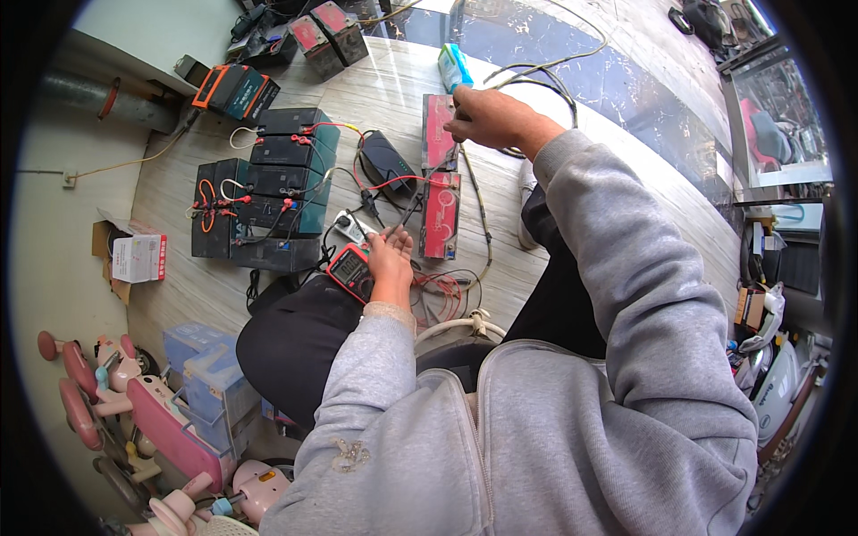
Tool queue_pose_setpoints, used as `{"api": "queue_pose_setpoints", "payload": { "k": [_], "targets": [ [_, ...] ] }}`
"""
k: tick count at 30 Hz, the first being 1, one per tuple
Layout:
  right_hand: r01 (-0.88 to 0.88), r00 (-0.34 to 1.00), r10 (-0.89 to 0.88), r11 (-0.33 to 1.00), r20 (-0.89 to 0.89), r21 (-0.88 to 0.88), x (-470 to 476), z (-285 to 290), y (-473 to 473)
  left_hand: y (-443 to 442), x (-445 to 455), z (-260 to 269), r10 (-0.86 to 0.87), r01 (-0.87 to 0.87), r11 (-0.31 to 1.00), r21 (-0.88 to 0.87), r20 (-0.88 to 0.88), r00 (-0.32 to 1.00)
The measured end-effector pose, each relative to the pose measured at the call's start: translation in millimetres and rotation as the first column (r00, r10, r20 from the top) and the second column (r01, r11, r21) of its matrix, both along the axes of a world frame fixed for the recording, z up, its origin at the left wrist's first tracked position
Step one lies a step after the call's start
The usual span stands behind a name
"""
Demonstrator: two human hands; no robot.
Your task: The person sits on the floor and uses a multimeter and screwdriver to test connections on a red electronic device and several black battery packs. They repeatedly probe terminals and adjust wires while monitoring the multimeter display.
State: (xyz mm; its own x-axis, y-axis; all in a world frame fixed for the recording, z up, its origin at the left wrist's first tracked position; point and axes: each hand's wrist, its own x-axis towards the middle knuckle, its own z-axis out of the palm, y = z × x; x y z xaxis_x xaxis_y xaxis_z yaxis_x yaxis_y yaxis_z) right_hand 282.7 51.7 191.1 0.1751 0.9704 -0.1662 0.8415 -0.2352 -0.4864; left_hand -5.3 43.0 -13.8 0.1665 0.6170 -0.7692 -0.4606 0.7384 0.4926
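My right hand (pixel 493 117) reaches over the farther of two red-topped batteries (pixel 439 127), its fingers pinched on a dark lead by the battery's edge. That dark lead (pixel 436 167) slants down to my left hand (pixel 392 261), which is palm up with loosely curled fingers. Whether the left hand grips the lead or only touches it is unclear. Beside its wrist a red digital multimeter (pixel 350 270) is tilted near my left knee, its display lit. The nearer red-topped battery (pixel 440 218) lies end to end with the farther one, and a red wire (pixel 402 179) reaches its far end.
Dark batteries (pixel 288 174) joined by wires stand left, near a black charger (pixel 387 161) and a white power strip (pixel 353 228). Loose test leads (pixel 446 288) lie between my knees. An open carton (pixel 137 254) sits by the wall; a pink ride-on vehicle (pixel 174 429) stands lower left.
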Motion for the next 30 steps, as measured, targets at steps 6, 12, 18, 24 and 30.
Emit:
{"api": "queue_pose_setpoints", "payload": {
  "k": [6, 12, 18, 24, 30],
  "targets": [
    [0.092, 0.996, -0.092, 0.992, 0.003, -0.081, -4.6, 3.6, 4.6, 0.1, -4.9, 4.9, -0.015, 0.015, 1.000, 0.020, 0.000, 1.000],
    [-0.065, 0.998, 0.065, 0.997, 0.016, 0.047, 1.9, -3.7, 3.2, 2.2, -7.9, 15.2, -0.004, 0.004, 1.000, 0.030, -0.007, 1.000],
    [-0.023, 0.999, 0.023, 1.000, 0.039, 0.014, 5.7, -7.3, 1.1, 4.7, -7.4, 37.8, -0.126, 0.126, 0.992, -0.001, -0.097, 0.987],
    [-0.033, 0.999, 0.034, 0.999, 0.028, -0.022, 10.1, -5.3, 1.7, -3.2, -13.6, 61.0, -0.472, 0.489, 0.869, 0.083, -0.163, 0.866],
    [-0.045, 0.996, 0.046, 0.999, 0.076, -0.017, 6.3, -2.5, 1.3, -8.0, -6.0, 88.2, -0.720, 0.788, 0.597, 0.147, -0.335, 0.608]
  ]
}}
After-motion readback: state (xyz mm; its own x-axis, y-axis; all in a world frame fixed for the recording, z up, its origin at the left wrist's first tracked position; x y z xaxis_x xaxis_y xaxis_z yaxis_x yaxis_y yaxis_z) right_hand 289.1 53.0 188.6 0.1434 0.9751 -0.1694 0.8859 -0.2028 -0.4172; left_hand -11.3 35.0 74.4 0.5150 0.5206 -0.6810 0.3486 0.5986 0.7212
